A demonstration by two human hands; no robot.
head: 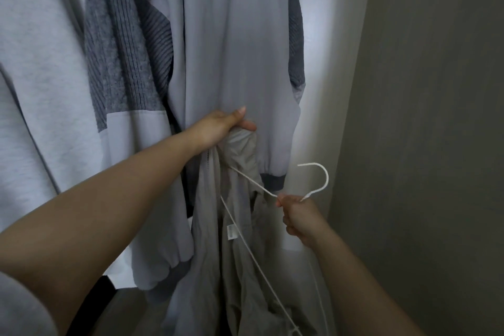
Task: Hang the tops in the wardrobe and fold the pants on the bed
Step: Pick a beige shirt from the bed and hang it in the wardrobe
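Observation:
A light beige-grey jacket (234,248) hangs limp in front of me, with a white label showing inside it. My left hand (221,127) grips its upper part, holding the fabric up. My right hand (296,214) grips the neck of a white wire hanger (320,176), whose hook points up and to the right. One hanger arm runs up into the jacket's top, and the other slants down across the jacket toward the bottom of the view.
Several tops hang in the wardrobe behind: a pale grey sweatshirt (41,76) at left, a dark grey knitted piece (122,57), and a light grey jacket with dark cuffs (234,49). A dull grey-green wall (425,117) stands at right, past a bright white wardrobe side (327,76).

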